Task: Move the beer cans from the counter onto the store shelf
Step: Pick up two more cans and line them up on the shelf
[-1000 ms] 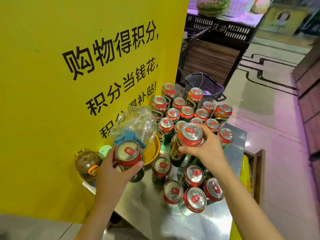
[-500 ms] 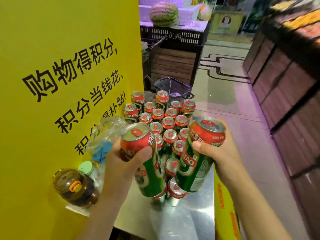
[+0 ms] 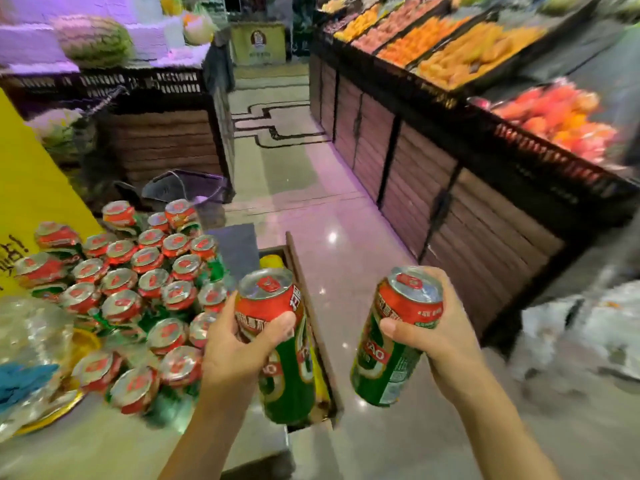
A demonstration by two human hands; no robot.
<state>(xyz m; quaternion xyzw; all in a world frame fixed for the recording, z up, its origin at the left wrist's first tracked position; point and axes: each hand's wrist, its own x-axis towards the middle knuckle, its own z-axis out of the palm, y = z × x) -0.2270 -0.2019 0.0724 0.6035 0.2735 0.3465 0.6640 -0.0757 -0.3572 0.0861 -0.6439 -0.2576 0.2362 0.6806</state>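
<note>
Fruit bins [image 3: 450,46] now fill the far right where the yellow sign stood. Left hand [image 3: 239,351] grips one beer can [image 3: 277,341], right hand [image 3: 440,344] another [image 3: 394,337], both carried right, clear of the counter's cans [image 3: 121,289].

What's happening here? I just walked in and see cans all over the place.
A person is restocking beer. The left hand grips one green-and-red beer can and the right hand grips another can, both lifted clear of the metal counter and carried out over the aisle floor. A large cluster of cans stands on the counter by the yellow sign. Fruit bins line the right side; no beer shelf is in view.
</note>
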